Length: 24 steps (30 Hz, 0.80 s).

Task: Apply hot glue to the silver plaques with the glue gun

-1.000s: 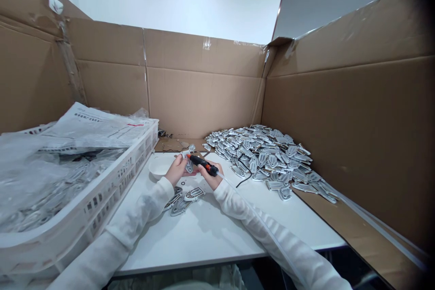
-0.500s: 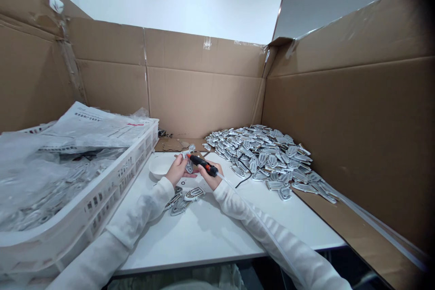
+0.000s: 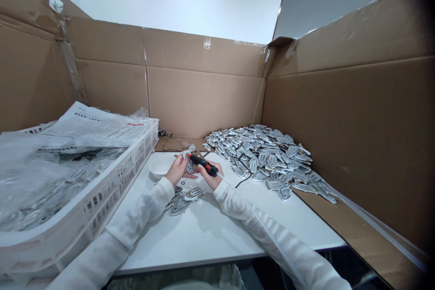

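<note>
In my right hand is a black and orange hot glue gun, with a long clear glue stick trailing from its back along my sleeve. Its orange tip points left, at a small grey-and-white flat piece that the fingers of my left hand grip. Tip and piece look very close; I cannot tell whether they touch. Just below my hands, several similar flat pieces lie on the white table. A white shallow dish sits behind my left wrist.
At the back right a large heap of grey-and-white pieces spreads over the table, a black cord beside it. On the left stands a white plastic basket with bagged pieces and a printed sheet. Cardboard walls enclose the table.
</note>
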Tool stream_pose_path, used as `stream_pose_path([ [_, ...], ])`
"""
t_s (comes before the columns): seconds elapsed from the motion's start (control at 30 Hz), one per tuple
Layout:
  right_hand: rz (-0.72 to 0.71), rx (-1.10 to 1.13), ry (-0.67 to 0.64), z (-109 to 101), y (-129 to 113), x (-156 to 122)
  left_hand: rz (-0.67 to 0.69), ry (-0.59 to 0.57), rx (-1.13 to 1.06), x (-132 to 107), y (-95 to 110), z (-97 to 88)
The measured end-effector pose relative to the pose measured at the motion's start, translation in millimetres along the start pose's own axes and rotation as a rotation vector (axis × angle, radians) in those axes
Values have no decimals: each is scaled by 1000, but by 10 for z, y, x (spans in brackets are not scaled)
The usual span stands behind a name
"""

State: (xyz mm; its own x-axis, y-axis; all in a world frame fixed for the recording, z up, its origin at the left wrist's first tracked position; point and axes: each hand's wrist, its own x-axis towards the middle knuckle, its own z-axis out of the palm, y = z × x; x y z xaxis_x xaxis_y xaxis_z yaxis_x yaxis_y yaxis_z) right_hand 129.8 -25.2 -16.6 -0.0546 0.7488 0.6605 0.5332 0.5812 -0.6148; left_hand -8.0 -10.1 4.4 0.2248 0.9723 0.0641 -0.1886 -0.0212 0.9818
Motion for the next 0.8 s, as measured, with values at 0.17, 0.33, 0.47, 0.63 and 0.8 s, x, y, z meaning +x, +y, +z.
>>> stream_pose_path([
  [0.17,-8,15,-9,-5,8,-5,14,3,-2,10,-13,-7],
  [0.33,-4,27,-6,-2,11,-10,12,1,2,15,-20,-8],
  [0.47,1,21,6,2,11,-6,17,-8,7,3,-15,-8],
  [0.63,-9,35,7,-4,9,-5,22,-21,2,3,-14,-6],
  [0.8,-7,26,10,-5,10,-8,17,-17,18,10,-21,-4],
])
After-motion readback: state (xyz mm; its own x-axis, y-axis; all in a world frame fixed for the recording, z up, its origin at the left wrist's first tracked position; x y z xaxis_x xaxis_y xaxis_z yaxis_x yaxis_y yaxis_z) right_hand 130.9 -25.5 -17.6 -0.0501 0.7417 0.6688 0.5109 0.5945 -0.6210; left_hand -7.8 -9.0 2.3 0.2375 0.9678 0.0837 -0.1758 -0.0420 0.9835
